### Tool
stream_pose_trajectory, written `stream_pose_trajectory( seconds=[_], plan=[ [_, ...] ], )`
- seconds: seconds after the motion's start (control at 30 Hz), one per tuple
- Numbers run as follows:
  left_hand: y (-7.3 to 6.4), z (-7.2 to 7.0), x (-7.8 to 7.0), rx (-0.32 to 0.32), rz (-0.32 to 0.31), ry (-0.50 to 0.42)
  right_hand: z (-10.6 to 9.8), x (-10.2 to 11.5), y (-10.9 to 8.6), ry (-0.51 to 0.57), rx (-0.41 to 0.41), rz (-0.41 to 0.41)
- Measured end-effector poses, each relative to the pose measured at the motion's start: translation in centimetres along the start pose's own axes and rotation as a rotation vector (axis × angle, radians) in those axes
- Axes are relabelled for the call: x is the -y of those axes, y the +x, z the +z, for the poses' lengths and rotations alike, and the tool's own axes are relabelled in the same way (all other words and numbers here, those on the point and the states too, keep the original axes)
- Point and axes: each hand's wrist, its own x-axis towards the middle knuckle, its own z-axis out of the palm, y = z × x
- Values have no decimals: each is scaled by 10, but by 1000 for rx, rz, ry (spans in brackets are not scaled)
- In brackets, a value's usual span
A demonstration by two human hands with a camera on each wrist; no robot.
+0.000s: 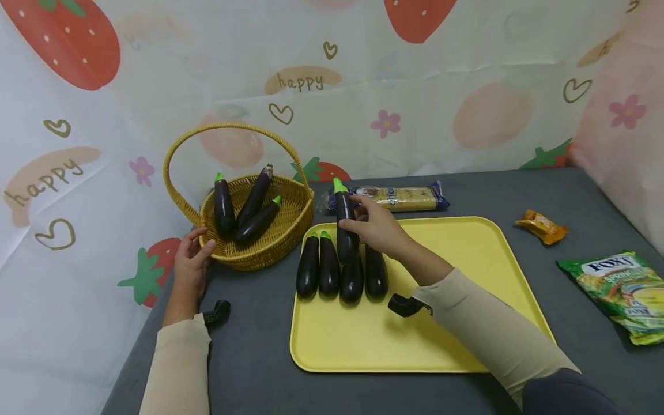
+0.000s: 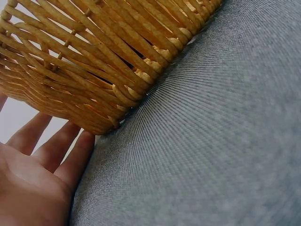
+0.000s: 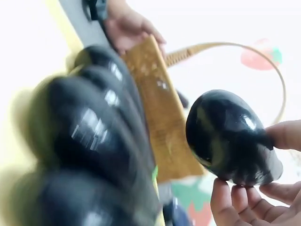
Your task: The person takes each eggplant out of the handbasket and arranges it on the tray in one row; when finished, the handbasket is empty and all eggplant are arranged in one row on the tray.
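My right hand pinches a dark eggplant between thumb and fingers, its green stem end pointing up. It is held over the left part of a yellow tray, where several eggplants lie side by side. In the right wrist view the held eggplant shows its rounded end. My left hand rests its fingers on the left side of a wicker basket. The left wrist view shows those fingers fairly straight against the woven wall. Three eggplants lie inside the basket.
Behind the tray lies a clear and blue pasta packet. To the right are a small orange wrapped snack and a green FOXY bag. The basket's tall handle arches above it. A printed curtain stands behind the grey table.
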Motion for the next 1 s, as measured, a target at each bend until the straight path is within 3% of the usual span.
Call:
stream_pose_trajectory(
  seconds=[0.23,0.4,0.6,0.73,1.0],
  plan=[
    [-5,-3,-1,-27,-20,9,-37,-34,-25,0,-75,59],
    [-6,-5,-1,-18,-14,-1,-52,-57,-34,-36,-113,136],
    [-5,-5,1,-2,4,-6,-53,-73,-43,-153,-77,233],
    [-6,-2,1,-3,6,-10,-50,-78,-48,-264,-34,249],
    [-3,2,0,-14,8,-26,-46,-81,-52,-383,9,250]
  ],
)
